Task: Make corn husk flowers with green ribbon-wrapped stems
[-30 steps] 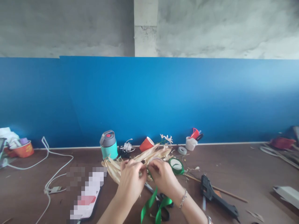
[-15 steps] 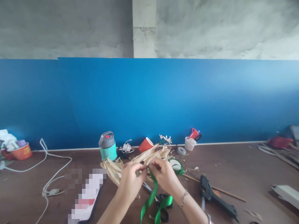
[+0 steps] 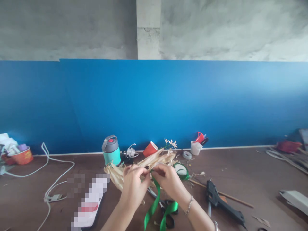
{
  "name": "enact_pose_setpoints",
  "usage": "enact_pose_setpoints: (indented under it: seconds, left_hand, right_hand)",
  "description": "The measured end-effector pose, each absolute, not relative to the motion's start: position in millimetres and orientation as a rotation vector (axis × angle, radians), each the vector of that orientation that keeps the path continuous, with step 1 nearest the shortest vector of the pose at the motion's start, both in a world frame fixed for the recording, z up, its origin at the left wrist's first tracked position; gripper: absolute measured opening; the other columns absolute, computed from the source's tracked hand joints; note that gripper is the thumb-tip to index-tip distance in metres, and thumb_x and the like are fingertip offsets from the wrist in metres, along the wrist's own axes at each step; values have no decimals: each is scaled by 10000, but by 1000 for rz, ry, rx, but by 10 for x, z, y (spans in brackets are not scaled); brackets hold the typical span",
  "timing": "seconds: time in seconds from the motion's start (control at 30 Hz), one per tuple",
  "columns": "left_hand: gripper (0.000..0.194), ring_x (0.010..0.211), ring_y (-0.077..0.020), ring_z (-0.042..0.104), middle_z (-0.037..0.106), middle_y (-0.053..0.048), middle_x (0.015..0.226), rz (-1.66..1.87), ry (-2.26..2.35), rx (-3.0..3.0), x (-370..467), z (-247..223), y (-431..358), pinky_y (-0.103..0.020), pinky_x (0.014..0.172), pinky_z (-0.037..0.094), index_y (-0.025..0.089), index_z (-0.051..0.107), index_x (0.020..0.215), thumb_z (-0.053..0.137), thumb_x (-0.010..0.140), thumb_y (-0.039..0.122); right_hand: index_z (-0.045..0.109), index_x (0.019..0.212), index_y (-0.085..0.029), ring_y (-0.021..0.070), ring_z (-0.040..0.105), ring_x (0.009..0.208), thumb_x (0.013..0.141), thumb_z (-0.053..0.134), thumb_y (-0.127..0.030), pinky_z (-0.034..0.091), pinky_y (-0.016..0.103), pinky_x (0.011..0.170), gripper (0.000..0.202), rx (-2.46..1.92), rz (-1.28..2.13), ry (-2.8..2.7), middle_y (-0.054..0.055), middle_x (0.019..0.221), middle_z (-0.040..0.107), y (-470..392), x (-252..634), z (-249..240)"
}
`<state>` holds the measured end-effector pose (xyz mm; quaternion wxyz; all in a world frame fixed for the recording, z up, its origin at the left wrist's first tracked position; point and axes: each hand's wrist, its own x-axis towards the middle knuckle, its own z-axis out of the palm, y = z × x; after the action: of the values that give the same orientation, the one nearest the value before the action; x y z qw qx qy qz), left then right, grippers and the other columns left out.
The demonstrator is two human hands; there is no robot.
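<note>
Both hands meet over the table, fingertips nearly touching. My left hand (image 3: 136, 180) is closed in a pinch at the top end of a green ribbon (image 3: 154, 205); what exactly its fingertips hold is hidden. My right hand (image 3: 166, 178) pinches the same ribbon end, and the loose length hangs down in a loop toward the near edge. Beneath the ribbon lie scissors (image 3: 169, 221) with black handles. Dried corn husks (image 3: 115, 175) spread behind and beside the hands. A roll of green ribbon (image 3: 181, 171) rests just right of my right hand.
A black glue gun (image 3: 218, 200) and a thin stick (image 3: 237, 200) lie to the right. Toward the back stand a turquoise flask (image 3: 112, 154), a tipped orange cup (image 3: 150, 149), a tape roll (image 3: 187, 155) and a white cup (image 3: 196, 148). White cables (image 3: 60, 175) trail at left.
Both hands have shifted very slightly left, still pinched together at the ribbon's end. The hanging ribbon has moved a little with them.
</note>
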<state>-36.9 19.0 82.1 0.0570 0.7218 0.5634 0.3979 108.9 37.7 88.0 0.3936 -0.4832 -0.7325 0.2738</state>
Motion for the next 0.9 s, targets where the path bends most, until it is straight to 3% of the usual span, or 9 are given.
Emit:
enact_pose_setpoints:
  seconds: [0.2,0.33,0.47,0.57,0.67,0.8,0.9]
  left_hand:
    - [164,738,-213,636,694,-33,690,1250,1664,2027,-386,803,228,-339,742,447,201,680,664,534,737,195]
    - [169,747,-214,643,704,-28,693,1237,1661,2013,-400,793,248,-326,722,456,207,671,646,527,735,220]
    - [170,742,-223,650,711,-32,697,1203,1666,1989,-411,804,251,-331,716,456,209,670,639,530,729,249]
    - [172,728,-231,654,716,-35,703,1188,1651,1976,-407,818,239,-329,690,456,211,671,642,533,725,270]
    - [168,633,-215,645,719,-26,698,1147,1646,1935,-388,816,227,-298,595,449,218,674,650,542,717,297]
    - [190,521,-187,597,698,-14,640,1058,1570,1779,-357,782,225,-263,484,406,207,670,665,551,711,347]
    - [207,514,-179,582,680,-10,592,1014,1521,1711,-349,766,232,-259,498,411,189,670,665,541,714,343]
  right_hand:
    - [579,557,-145,95,398,486,718,514,-151,301,192,454,173,-1282,730,-1984,-45,488,473,406,1161,837]
    - [610,525,-161,111,463,493,688,565,-159,317,200,473,169,-1414,658,-2116,-45,464,520,453,1411,888]
    - [661,684,-170,197,585,697,743,462,-125,366,266,627,212,-1795,360,-1998,51,698,666,444,1999,957]
    - [656,793,-154,281,605,857,710,471,-97,368,319,690,211,-2128,201,-1874,144,858,670,289,2480,896]
    - [637,767,-161,326,613,870,664,548,-129,367,328,662,140,-2364,174,-1829,162,872,656,68,2738,714]
    - [595,915,-137,341,600,948,605,537,-29,361,335,693,333,-2492,114,-1809,185,937,638,-76,2757,422]
    - [572,920,-126,337,602,945,631,506,-19,360,349,722,315,-2470,57,-1816,186,935,631,-50,2753,312]
